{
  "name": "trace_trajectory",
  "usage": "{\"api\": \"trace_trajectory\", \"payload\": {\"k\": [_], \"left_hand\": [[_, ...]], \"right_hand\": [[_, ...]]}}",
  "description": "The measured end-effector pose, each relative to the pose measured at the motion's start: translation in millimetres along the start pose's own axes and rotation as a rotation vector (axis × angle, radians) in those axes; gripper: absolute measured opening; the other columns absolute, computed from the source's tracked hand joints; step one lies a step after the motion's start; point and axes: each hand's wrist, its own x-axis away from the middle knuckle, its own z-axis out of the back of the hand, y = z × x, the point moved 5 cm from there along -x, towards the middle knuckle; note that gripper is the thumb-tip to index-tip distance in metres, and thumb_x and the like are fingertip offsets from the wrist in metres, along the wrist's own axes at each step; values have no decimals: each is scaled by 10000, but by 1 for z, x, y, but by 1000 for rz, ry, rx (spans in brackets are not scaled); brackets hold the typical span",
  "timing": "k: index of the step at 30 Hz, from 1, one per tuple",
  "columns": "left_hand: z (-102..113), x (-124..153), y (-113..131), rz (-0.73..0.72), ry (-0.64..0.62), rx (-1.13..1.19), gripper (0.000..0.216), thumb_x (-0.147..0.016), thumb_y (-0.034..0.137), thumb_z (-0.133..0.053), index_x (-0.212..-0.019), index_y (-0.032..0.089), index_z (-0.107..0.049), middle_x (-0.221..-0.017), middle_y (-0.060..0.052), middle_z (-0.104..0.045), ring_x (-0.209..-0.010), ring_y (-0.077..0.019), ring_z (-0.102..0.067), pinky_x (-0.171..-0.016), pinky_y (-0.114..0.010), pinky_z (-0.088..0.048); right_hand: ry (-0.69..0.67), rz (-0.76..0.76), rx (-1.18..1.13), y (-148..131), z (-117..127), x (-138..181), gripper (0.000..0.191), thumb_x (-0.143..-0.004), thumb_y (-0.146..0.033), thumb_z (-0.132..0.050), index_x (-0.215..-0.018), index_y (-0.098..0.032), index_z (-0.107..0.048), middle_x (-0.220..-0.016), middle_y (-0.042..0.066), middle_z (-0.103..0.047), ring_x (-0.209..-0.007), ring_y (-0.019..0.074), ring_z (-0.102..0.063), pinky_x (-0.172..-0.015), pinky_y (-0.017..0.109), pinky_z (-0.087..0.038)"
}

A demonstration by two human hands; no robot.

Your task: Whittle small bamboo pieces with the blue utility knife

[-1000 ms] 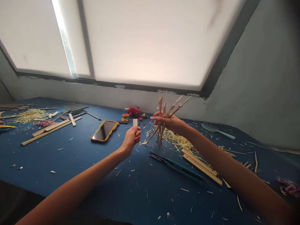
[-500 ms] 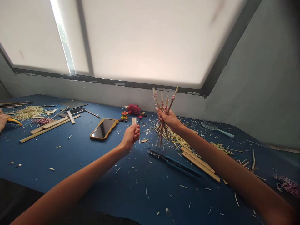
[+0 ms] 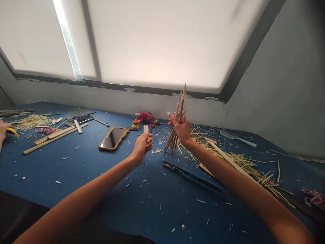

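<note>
My right hand (image 3: 181,129) is closed round a bundle of thin bamboo sticks (image 3: 179,112), held upright above the blue table (image 3: 76,169). Pink-and-white string is wound near the sticks' tips. My left hand (image 3: 143,145) pinches a short pale bamboo strip (image 3: 145,130), raised a little to the left of the bundle. The two hands are apart, both above the table's middle.
A phone in a yellow case (image 3: 113,138) lies left of my hands. A dark blue knife (image 3: 193,176) lies below them. Bamboo shavings (image 3: 241,162) and slats (image 3: 54,135) litter the table. Another person's hand (image 3: 5,130) with a yellow tool shows at the left edge. A teal comb (image 3: 236,137) lies far right.
My right hand has drawn the splayed sticks together into a tight upright bundle and turned it. My left hand has barely moved. The view has shifted slightly.
</note>
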Motion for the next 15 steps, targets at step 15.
{"api": "trace_trajectory", "payload": {"k": [15], "left_hand": [[0, -1, -3, 5, -4, 8, 229, -830, 347, -601, -792, 145, -500, -567, 78, -320, -396, -11, -268, -391, -125, -205]], "right_hand": [[-329, -370, -22, 34, -2, 27, 386, -705, -568, -654, -624, -205, -551, -579, -7, -564, -640, 154, -601, -729, 318, -477]]}}
